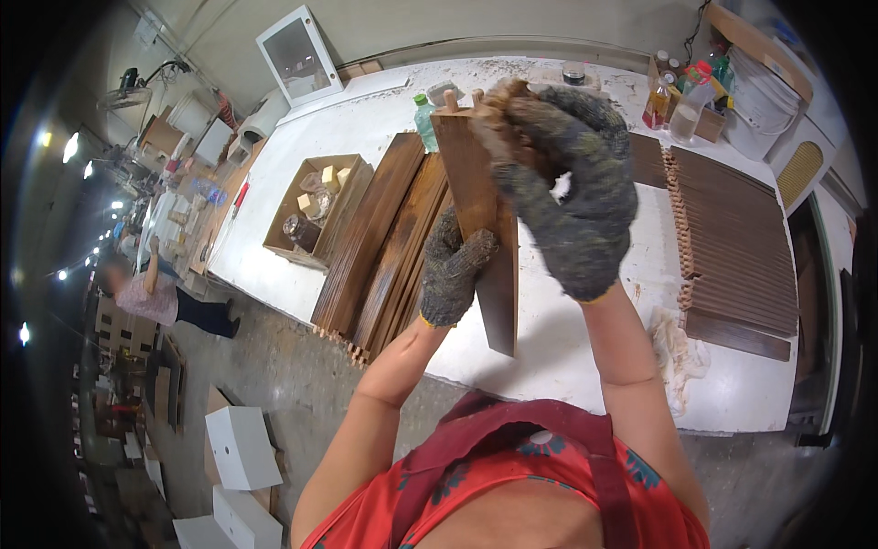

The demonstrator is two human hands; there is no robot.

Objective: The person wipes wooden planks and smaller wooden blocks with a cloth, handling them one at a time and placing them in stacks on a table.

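Observation:
My left hand, in a grey knitted glove, is wrapped round a dark brown wooden board. The board stands tilted over the white table, its dowel-pegged end pointing up and away from me. Beside its upper part, my right hand is raised in a matching glove with fingers curled round a shaggy, brown-stained rag. The rag lies close to the board's edge; whether it touches cannot be made out. Left of my hands, several dark boards lie stacked lengthwise.
A cardboard box with blocks and a jar sits left of the stack. At right, many pegged boards lie in a row, near a crumpled cloth. Bottles stand at the back right. A person is far left.

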